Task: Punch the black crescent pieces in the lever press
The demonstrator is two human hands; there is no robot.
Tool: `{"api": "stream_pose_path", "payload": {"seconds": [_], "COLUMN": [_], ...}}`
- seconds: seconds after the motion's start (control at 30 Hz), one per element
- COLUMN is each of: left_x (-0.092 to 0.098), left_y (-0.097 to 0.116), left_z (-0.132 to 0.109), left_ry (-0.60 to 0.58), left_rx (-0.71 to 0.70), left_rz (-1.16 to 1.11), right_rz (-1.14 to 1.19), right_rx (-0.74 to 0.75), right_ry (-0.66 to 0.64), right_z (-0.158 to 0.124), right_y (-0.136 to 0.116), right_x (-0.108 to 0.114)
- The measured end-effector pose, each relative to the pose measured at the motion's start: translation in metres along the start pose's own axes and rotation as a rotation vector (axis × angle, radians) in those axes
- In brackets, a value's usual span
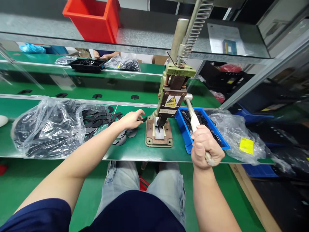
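Note:
My right hand (pixel 205 146) is wrapped round the pale lever handle (pixel 193 120) of a green hand press (pixel 170 91). A small black part (pixel 158 130) lies on the light fixture block under the press head. To the left of the press base (pixel 149 139), my left hand (pixel 131 120) pinches a thin black curved piece (pixel 143 119) at its fingertips. Beneath and beside my left forearm spreads a loose pile of black crescent-shaped pieces (pixel 96 118). My fingers partly hide the held piece.
A clear bag of black pieces (pixel 48 129) lies at left. Right of the press are a blue bin (pixel 187 141) of black parts and a plastic bag (pixel 231 129). Beyond, several black pieces lie on a green belt (pixel 116 88). A red bin (pixel 96 22) stands on the overhead shelf. Another person's hands (pixel 105 57) show behind.

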State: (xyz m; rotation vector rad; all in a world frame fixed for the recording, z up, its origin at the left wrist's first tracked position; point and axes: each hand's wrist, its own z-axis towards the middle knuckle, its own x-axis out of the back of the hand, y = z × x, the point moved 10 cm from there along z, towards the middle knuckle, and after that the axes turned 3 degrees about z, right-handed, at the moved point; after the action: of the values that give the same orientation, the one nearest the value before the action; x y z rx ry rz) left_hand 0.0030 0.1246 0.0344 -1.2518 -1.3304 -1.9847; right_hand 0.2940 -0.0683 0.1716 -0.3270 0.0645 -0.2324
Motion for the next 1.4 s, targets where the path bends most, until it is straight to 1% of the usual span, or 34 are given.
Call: {"api": "stream_pose_path", "payload": {"seconds": [0.07, 0.17, 0.23, 0.37, 0.43, 0.5, 0.6, 0.67, 0.77, 0.83, 0.97, 1.17, 1.3, 1.4], "left_x": [-0.005, -0.015, -0.021, -0.031, -0.035, -0.038, -0.043, -0.047, -0.056, -0.062, -0.069, -0.075, -0.073, -0.071], "left_y": [0.014, 0.038, 0.049, 0.061, 0.064, 0.067, 0.062, 0.049, 0.025, 0.017, 0.019, 0.032, 0.030, 0.032], "left_z": [-0.003, -0.004, -0.004, -0.002, 0.001, 0.003, 0.005, 0.003, -0.002, -0.003, 0.001, 0.012, 0.011, 0.006], "left_ry": [-0.045, -0.120, -0.158, -0.216, -0.212, -0.192, -0.142, -0.110, -0.105, -0.109, -0.100, -0.097, -0.173, -0.225], "left_rx": [-0.028, -0.111, -0.153, -0.162, -0.129, -0.085, 0.005, 0.105, 0.261, 0.311, 0.330, 0.305, 0.304, 0.270], "left_rz": [0.048, 0.135, 0.160, 0.186, 0.161, 0.082, -0.085, -0.223, -0.446, -0.556, -0.667, -0.650, -0.651, -0.581], "right_rz": [-0.004, -0.002, -0.001, 0.005, 0.011, 0.016, 0.012, 0.003, -0.007, -0.012, -0.013, -0.011, -0.014, -0.018], "right_rx": [-0.003, -0.003, -0.006, -0.007, -0.005, -0.003, -0.001, -0.004, -0.011, -0.015, -0.017, -0.008, -0.014, -0.023], "right_ry": [0.003, 0.003, 0.000, -0.001, -0.004, -0.005, 0.000, -0.004, -0.016, -0.010, -0.005, 0.007, -0.009, -0.020], "right_z": [0.000, 0.000, 0.000, 0.000, 0.000, 0.000, 0.000, 0.000, 0.000, -0.001, -0.001, 0.000, -0.001, -0.001], "right_y": [0.000, 0.000, -0.001, -0.001, -0.001, -0.001, -0.001, -0.001, -0.001, 0.000, 0.000, -0.001, -0.001, 0.000], "right_x": [0.000, 0.000, 0.000, 0.000, 0.000, -0.001, 0.000, 0.000, 0.000, 0.001, 0.001, 0.001, 0.000, 0.000]}}
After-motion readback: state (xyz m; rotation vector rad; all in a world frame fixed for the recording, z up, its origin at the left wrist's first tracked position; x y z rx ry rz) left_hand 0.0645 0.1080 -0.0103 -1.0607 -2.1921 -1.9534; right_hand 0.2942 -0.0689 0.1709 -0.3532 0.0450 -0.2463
